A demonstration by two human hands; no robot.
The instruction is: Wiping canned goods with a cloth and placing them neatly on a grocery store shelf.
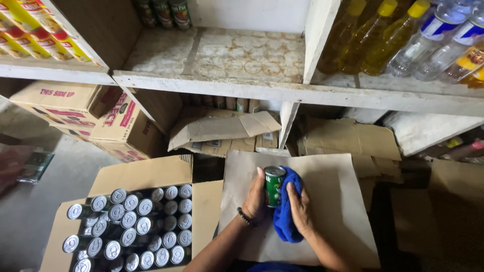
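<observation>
Above the flattened cardboard sheet [333,201], your left hand [255,199] clamped its fingers on the green can [274,186], steadying it upright while your right hand [301,211] pressed the blue cloth [285,221] against its side

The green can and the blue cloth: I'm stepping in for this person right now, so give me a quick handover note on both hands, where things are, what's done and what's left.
Left hand: wrapped around the green can, held upright over a flat sheet of cardboard.
Right hand: presses the blue cloth against the can's side.
Open carton at the left holds many more cans, lying on their sides.
Middle shelf above is mostly bare, with a few cans at the back.
Done: one can in hand, being wiped. Left: judging by the full carton, most cans.
</observation>
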